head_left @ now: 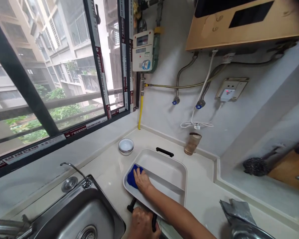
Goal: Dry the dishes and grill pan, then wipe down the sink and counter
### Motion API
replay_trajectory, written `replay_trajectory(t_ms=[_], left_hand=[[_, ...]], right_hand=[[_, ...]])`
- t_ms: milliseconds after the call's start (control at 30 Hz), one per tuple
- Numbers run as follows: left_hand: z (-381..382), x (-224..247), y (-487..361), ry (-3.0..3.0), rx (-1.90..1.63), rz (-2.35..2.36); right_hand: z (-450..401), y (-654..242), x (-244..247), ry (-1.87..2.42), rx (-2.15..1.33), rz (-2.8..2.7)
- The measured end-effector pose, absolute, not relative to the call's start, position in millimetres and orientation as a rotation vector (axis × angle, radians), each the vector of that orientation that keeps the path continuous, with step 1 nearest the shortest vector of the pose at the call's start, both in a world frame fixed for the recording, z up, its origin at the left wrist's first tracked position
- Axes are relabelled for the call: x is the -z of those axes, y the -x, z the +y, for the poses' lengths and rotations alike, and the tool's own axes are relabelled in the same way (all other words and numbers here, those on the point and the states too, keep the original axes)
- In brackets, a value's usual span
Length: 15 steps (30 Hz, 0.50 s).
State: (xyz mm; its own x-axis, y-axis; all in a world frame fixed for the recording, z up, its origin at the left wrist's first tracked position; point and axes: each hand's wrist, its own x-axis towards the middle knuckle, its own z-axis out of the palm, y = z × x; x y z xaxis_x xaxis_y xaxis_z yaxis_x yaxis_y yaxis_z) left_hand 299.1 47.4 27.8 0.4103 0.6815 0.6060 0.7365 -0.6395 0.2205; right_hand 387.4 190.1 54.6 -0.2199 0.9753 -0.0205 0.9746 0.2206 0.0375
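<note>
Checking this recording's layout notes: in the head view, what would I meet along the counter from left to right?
Steel sink → blue cloth → far black handle → brownish cup → crumpled grey item.

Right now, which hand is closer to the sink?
Left. The left hand, gripping a black handle, is just beside the sink; the right hand is farther off, on the blue cloth in the white tray.
</note>
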Motion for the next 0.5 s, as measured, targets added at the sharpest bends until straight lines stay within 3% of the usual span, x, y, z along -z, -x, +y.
replay_trajectory(t_ms=[500], left_hand=[[56.5, -49.3, -296.2, 2.677, 0.643, -1.218]], right_hand=[[124.4, -459.5, -83.3, -2.041, 0.187, 2.24]])
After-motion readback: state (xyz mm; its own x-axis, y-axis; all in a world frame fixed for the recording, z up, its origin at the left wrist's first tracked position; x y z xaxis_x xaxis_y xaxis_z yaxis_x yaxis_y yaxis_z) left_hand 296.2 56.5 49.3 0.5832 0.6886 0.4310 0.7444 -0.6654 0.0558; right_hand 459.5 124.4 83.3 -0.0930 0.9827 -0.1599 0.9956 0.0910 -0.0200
